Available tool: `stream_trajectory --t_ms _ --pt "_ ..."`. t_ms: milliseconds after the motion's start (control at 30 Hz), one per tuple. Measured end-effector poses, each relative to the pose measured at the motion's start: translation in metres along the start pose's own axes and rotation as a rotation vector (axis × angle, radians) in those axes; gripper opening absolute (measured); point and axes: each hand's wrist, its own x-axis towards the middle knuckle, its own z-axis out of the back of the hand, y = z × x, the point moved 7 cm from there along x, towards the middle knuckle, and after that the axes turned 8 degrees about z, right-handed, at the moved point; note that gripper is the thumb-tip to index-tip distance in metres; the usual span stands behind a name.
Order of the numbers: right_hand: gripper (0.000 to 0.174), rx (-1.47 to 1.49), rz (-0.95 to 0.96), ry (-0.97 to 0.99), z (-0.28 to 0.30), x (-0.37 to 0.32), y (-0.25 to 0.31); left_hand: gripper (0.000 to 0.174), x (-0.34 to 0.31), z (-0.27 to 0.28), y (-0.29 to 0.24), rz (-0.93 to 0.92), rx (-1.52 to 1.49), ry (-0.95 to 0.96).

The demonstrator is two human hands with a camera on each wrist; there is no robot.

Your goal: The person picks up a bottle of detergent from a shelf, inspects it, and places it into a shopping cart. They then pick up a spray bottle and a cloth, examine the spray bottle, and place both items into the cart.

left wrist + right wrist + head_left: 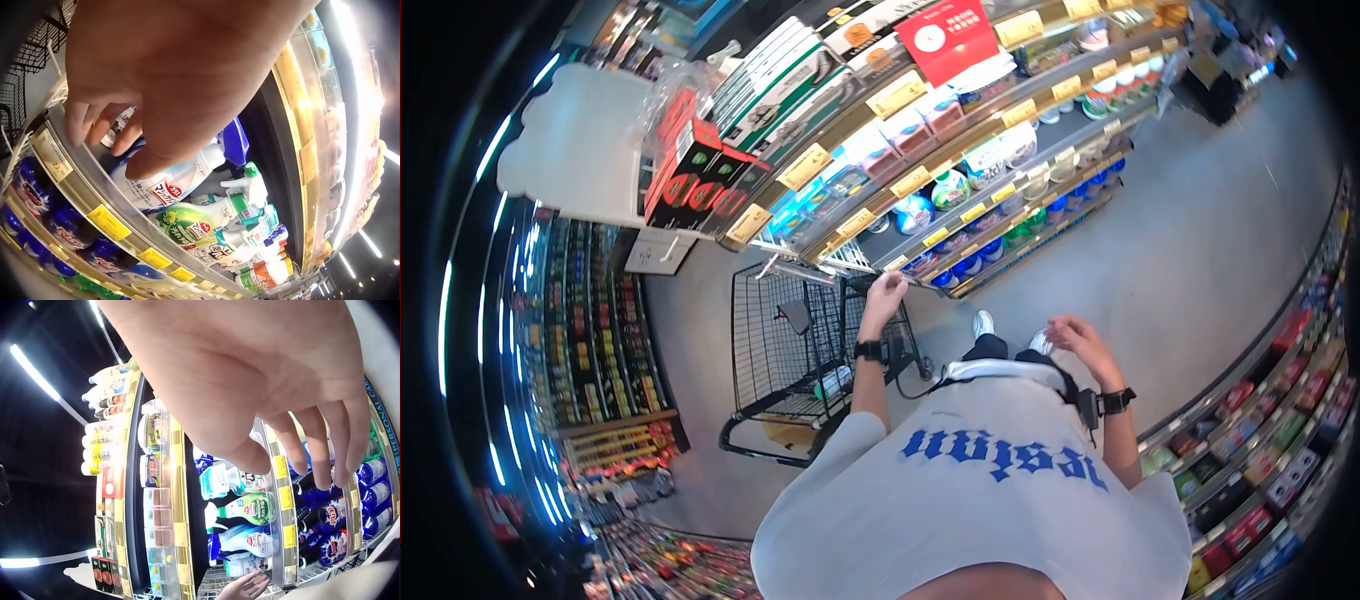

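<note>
Blue-white bottle [189, 176], label [166, 192] prob. "マジックリン"; L fingers [76, 124] loose, near it; R fingers [317, 447] loose.

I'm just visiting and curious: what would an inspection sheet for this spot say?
Surface: shelf with yellow price tags along its edge.
Job's things: green-labelled spray bottle and blue-labelled bottle, side by side.
Clutter: shopping cart by the shelf, on the person's left.
Hands: left hand close to the blue-labelled bottle, contact unclear; right hand holding nothing, fingers relaxed.
Cables: black cord near the waist.
Surroundings: grey floor, ceiling lights, other stocked shelves.
</note>
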Motion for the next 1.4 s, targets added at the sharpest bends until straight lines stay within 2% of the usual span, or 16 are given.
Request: stream_trajectory --t_ms 100,400,567,667,733,767,800,833,867,933,967,1000,1033,1100,1167,1400 --pt "0.036 -0.007 -0.036 0.073 -0.008 0.009 0.000 0.034 -0.041 0.021 0.038 0.124 0.029 0.022" --pt "0.037 -0.206 -0.039 0.342 -0.080 0.057 0.006 0.025 -0.161 0.194 0.176 0.411 -0.094 -0.493" --pt "0.033 -0.243 -0.069 0.370 -0.140 0.067 -0.002 0.032 -0.161 0.282 0.293 0.478 -0.023 -0.668" --pt "0.035 -0.292 -0.120 0.347 -0.185 0.068 -0.004 0.020 -0.154 0.303 0.359 0.437 -0.022 -0.744" --pt "0.036 -0.282 -0.130 0.362 -0.218 0.066 -0.010 0.017 -0.145 0.295 0.381 0.552 -0.046 -0.646" --pt "0.036 -0.262 -0.133 0.380 -0.235 0.067 -0.013 0.017 -0.157 0.283 0.338 0.707 -0.236 -0.519" --pt "0.038 -0.226 -0.129 0.401 -0.253 0.066 -0.014 0.019 -0.147 0.270 0.373 0.734 -0.129 -0.402" --pt "0.039 -0.223 -0.161 0.389 -0.267 0.067 -0.020 0.024 -0.117 0.253 0.424 0.582 0.265 -0.260" --pt "0.040 -0.205 -0.179 0.352 -0.280 0.067 -0.025 0.027 -0.132 0.246 0.375 0.528 0.176 -0.259" --pt "0.038 -0.228 -0.140 0.277 -0.309 0.060 -0.017 0.035 -0.127 0.204 0.428 0.460 0.101 -0.223" --pt "0.038 -0.210 -0.139 0.229 -0.316 0.055 -0.020 0.039 -0.100 0.166 0.506 0.570 0.241 -0.108" --pt "0.040 -0.219 -0.148 0.286 -0.318 0.059 -0.032 0.042 -0.128 0.190 0.437 0.797 0.055 -0.288" --pt "0.041 -0.223 -0.163 0.310 -0.322 0.059 -0.038 0.044 -0.125 0.181 0.436 0.867 0.060 -0.114" --pt "0.044 -0.312 -0.147 0.305 -0.333 0.053 -0.030 0.041 -0.123 0.173 0.441 0.882 0.059 -0.184" --pt "0.039 -0.351 -0.200 0.343 -0.339 0.054 -0.030 0.038 -0.131 0.182 0.407 0.940 0.108 -0.072" --pt "0.038 -0.369 -0.207 0.302 -0.345 0.064 -0.022 0.035 -0.118 0.156 0.438 0.977 0.184 0.093"
